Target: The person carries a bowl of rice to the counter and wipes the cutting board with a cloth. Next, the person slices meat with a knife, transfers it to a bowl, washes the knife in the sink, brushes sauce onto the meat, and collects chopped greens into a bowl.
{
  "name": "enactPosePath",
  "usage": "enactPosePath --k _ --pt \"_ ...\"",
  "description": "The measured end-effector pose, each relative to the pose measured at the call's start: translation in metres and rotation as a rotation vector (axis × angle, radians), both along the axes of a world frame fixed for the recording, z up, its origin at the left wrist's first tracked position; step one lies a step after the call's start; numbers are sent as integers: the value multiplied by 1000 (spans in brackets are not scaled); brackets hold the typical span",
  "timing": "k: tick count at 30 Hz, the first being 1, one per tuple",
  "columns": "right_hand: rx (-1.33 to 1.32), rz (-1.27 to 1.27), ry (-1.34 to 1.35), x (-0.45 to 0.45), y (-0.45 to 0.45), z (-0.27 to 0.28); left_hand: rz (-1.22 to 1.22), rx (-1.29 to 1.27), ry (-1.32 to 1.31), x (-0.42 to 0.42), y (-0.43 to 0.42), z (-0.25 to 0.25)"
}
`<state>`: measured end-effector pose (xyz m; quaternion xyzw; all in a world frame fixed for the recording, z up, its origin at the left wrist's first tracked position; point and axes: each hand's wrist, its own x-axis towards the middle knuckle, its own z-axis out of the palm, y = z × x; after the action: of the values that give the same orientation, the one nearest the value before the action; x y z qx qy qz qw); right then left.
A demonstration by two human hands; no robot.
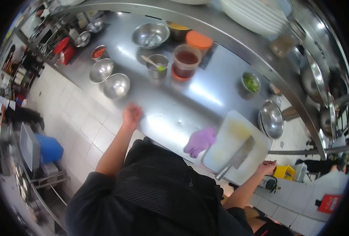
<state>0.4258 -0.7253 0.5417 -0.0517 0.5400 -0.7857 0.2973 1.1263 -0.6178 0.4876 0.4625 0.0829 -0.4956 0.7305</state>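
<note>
My left hand (132,115) hangs at the front edge of the steel table, fingers loosely bent and apart, holding nothing I can see. Closest to it are two steel bowls, a nearer one (116,86) and another (101,70) behind. Past the right edge of the white cutting board (213,159) is my right hand (267,167), its fingers curled together with no object visible in them. A cleaver (242,153) lies flat across the board, its handle reaching over the front edge. Beside the board's left edge sits a crumpled purple cloth (200,142).
Farther back stand a steel pot with a spatula (157,67), a tub of dark red liquid (186,59) and a large bowl (151,35). Chopped greens fill a small bowl (250,83); stacked bowls (272,119) stand right. A shelf edge (237,45) crosses above. Other people work far off.
</note>
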Motion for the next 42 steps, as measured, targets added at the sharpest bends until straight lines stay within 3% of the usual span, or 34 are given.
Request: enactPosePath --k 1,2,3,4,5,6,9,10,12,13,15,18,21,23,24,26,28,30,32,33,35,38,39,41,42 --pt "-65 49 -20 43 0 -3 136 30 28 18 6 -15" --pt "-14 136 197 109 -1 -4 261 68 2 38 9 -24" --pt "-10 308 93 167 -6 -18 270 64 9 49 11 -16" --pt "-15 458 15 247 -5 2 255 131 -50 56 12 4" --pt "-133 820 -39 302 0 -7 232 194 -102 67 12 15" --pt "73 847 77 376 5 23 196 181 -156 81 10 13" --pt "-283 1326 237 493 14 95 102 203 -251 111 -2 -12" --pt "-290 1344 249 517 13 121 178 198 -301 104 -4 -4" --pt "-743 1299 420 558 15 172 179 206 -320 95 -1 -3" --pt "-745 1311 423 572 17 194 155 221 -357 94 3 -4" --pt "-784 1443 -11 591 15 226 155 199 -368 89 21 -3" --pt "-805 1425 -136 618 7 239 54 146 -359 83 40 -14" --pt "-744 1326 -49 618 -6 230 -33 54 -340 87 58 -20" --pt "-452 1285 -188 607 -14 220 -57 12 -269 93 62 -16" --pt "-444 1251 -167 592 -25 209 -66 15 -277 91 59 -4" --pt "-116 1194 -413 553 -59 171 -73 17 -273 90 56 10" --pt "-70 1131 -440 495 -100 132 -86 -12 -244 93 55 10" --pt "-80 992 -352 436 -130 130 -65 -26 -240 92 56 13" --pt "-298 985 -169 365 -162 128 -27 -43 -244 93 62 -1" --pt "-208 586 -106 363 -167 156 3 -57 -272 92 68 -8" --pt "-406 452 24 280 -230 146 64 -26 -328 89 84 -21" --pt "-492 590 860 151 -348 83 238 133 -269 72 109 -26" --pt "-478 628 860 150 -369 75 255 201 -260 68 125 -36" --pt "257 849 453 153 -385 67 303 345 -253 41 157 -44" --pt "315 877 338 190 -356 81 316 384 -226 28 183 -58"
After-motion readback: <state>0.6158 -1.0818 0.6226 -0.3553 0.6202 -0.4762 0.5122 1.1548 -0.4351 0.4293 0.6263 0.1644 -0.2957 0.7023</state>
